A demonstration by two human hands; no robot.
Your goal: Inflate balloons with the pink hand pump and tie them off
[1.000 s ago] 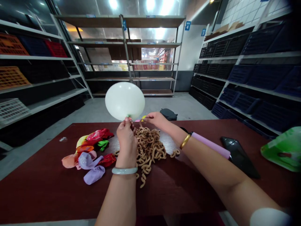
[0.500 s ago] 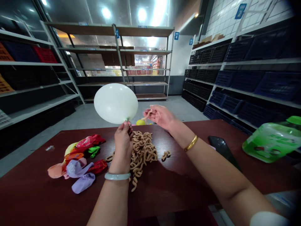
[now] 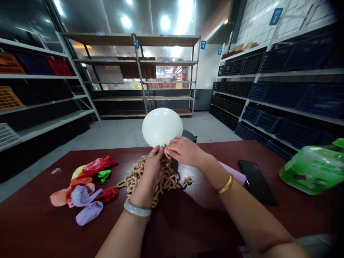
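A blown-up pale balloon (image 3: 162, 126) is held up over the dark red table (image 3: 188, 222). My left hand (image 3: 153, 163) pinches its neck from below, fingers closed. My right hand (image 3: 182, 150) is closed at the same neck, its fingertips meeting the left hand's; whatever it pinches there is too small to name. Right under both hands lies a heap of tan curly cord pieces (image 3: 158, 179).
Several limp coloured balloons (image 3: 86, 182) lie at the left. A black phone (image 3: 256, 181) and a pink strip (image 3: 233, 172) lie at the right, beside a green plastic container (image 3: 313, 169). Shelving racks stand on all sides.
The balloon has moved right and lower, to the middle. My right hand, held apart with a tan piece before, has come in to the balloon's neck beside the left hand.
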